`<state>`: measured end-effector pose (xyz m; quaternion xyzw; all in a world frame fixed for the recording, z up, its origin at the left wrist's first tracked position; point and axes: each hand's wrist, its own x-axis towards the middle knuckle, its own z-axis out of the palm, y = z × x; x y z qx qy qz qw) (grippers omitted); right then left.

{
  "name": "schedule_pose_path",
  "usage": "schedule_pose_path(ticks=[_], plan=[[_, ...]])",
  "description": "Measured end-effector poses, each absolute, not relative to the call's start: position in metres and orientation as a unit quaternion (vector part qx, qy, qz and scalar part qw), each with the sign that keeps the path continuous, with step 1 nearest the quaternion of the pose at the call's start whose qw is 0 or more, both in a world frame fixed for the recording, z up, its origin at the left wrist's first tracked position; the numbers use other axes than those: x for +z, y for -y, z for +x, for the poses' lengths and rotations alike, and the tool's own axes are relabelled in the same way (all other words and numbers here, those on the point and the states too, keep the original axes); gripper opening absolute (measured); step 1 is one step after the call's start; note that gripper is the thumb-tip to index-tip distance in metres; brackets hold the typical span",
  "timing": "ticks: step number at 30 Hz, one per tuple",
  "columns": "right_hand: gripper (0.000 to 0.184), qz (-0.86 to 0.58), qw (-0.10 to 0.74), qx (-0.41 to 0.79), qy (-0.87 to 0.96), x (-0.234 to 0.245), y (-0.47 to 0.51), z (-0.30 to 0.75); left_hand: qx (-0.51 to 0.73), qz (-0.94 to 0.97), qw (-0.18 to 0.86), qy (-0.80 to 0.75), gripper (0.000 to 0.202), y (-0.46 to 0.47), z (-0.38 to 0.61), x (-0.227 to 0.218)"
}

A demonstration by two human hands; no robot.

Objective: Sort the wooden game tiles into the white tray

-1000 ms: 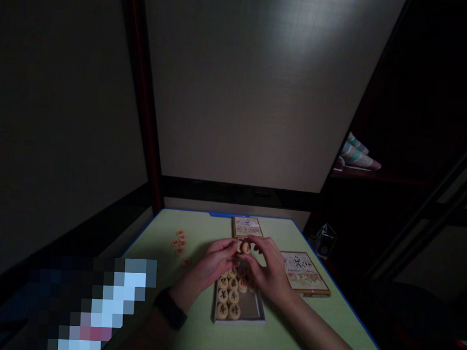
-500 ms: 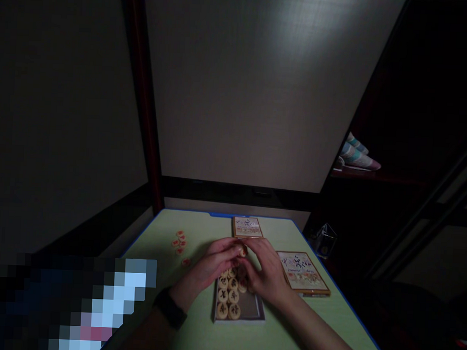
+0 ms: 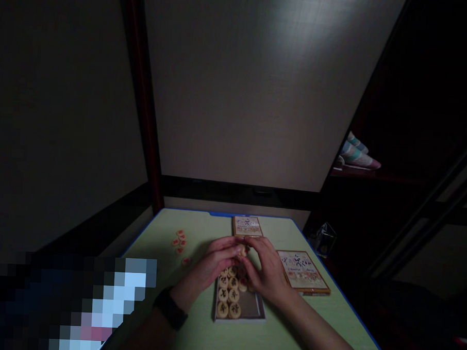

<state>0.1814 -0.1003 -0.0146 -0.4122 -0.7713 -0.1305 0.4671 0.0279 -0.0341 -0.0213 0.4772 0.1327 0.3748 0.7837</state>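
My left hand [image 3: 210, 267] and my right hand [image 3: 266, 269] meet fingertip to fingertip over the far end of a shallow grey tray [image 3: 251, 310]. Between the fingertips they pinch round pale chess discs [image 3: 242, 249], mostly covered by the fingers. The tray holds several more discs [image 3: 228, 296] with dark characters, laid in rows at its left side. A dark band is on my left wrist [image 3: 169, 309].
The tray rests on a light green table [image 3: 195, 333] with a blue edge. Several red-marked discs [image 3: 180, 242] lie loose at the left. A printed box lid [image 3: 303, 271] lies to the right, another printed card [image 3: 246, 226] at the far edge. A clear container [image 3: 325, 240] stands beyond the table's right corner.
The two discs, plainly showing a second ago, are now nearly hidden as my fingers have closed around them. Both hands stay over the tray's far end.
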Motion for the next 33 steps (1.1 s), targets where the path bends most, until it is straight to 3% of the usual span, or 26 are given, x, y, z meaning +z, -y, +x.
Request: schedule_pose_path(ticks=[11, 22, 33], plan=[[0.044, -0.399, 0.48, -0.142, 0.768, -0.0151, 0.1016, 0.1792, 0.38, 0.44, 0.8, -0.147, 0.027, 0.0346, 0.0265, -0.0194], [0.038, -0.396, 0.508, -0.162, 0.747, -0.0159, 0.0992, 0.1837, 0.393, 0.413, 0.803, -0.171, 0.035, 0.0294, 0.0306, -0.0259], [0.03, -0.398, 0.468, -0.19, 0.765, -0.0193, 0.1004, 0.1803, 0.377, 0.443, 0.791, -0.192, 0.046, 0.0344, 0.0347, -0.0281]])
